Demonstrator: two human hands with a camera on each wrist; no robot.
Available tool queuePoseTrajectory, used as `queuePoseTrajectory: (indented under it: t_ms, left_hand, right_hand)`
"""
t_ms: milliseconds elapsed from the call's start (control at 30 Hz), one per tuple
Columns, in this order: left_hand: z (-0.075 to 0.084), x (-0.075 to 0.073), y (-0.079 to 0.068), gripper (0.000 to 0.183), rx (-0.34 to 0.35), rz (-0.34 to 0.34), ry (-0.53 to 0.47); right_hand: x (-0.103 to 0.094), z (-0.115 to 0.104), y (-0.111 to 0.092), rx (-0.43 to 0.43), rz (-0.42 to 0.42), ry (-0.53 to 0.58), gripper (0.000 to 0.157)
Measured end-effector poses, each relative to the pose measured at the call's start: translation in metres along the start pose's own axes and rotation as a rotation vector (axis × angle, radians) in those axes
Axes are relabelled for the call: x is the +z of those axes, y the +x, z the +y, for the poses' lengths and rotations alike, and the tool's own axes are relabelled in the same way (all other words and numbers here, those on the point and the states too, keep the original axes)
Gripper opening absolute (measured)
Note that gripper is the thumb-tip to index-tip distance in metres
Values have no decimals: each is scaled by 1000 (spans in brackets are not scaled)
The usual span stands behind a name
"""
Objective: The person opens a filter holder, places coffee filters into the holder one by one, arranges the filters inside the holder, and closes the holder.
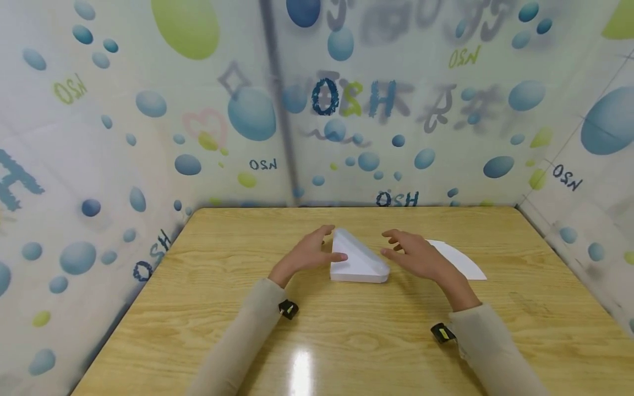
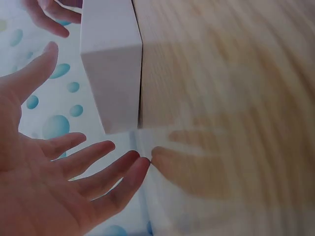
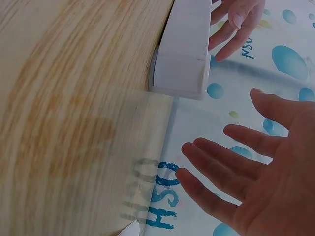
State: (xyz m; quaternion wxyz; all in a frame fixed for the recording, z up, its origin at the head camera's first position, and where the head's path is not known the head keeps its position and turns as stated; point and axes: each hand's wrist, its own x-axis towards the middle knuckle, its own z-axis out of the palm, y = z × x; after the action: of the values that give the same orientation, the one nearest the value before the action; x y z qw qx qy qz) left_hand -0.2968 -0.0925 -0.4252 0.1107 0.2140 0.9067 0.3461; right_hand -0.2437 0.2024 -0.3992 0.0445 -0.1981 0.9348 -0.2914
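A white, wedge-shaped paper tray [image 1: 358, 263] with low walls sits on the wooden table between the two hands. Its outer wall shows close up in the left wrist view as a folded white side [image 2: 113, 73], and in the right wrist view as a pale side [image 3: 181, 54]. My left hand [image 1: 311, 253] is at its left side, fingers spread and thumb reaching over the near left edge; whether the thumb touches it I cannot tell. My right hand [image 1: 416, 256] hovers just right of the tray, fingers loosely bent and apart from it, holding nothing.
A flat white paper sector [image 1: 458, 259] lies on the table to the right, partly behind the right hand. The light wood table [image 1: 376, 341] meets a patterned cloth wall [image 1: 327, 165] at its far edge. Both wrists carry small black devices.
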Motion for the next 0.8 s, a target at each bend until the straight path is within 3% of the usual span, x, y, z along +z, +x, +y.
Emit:
queuePoseTrajectory:
  t_ms: [400,800]
  left_hand:
    - [7,3,8,104,-32,-77,-46]
    - [8,1,25,111,-72,-136,-76]
  right_hand:
    - [0,1,1,15,-19,0,53]
    - [1,0,2,27,-36,-11,53]
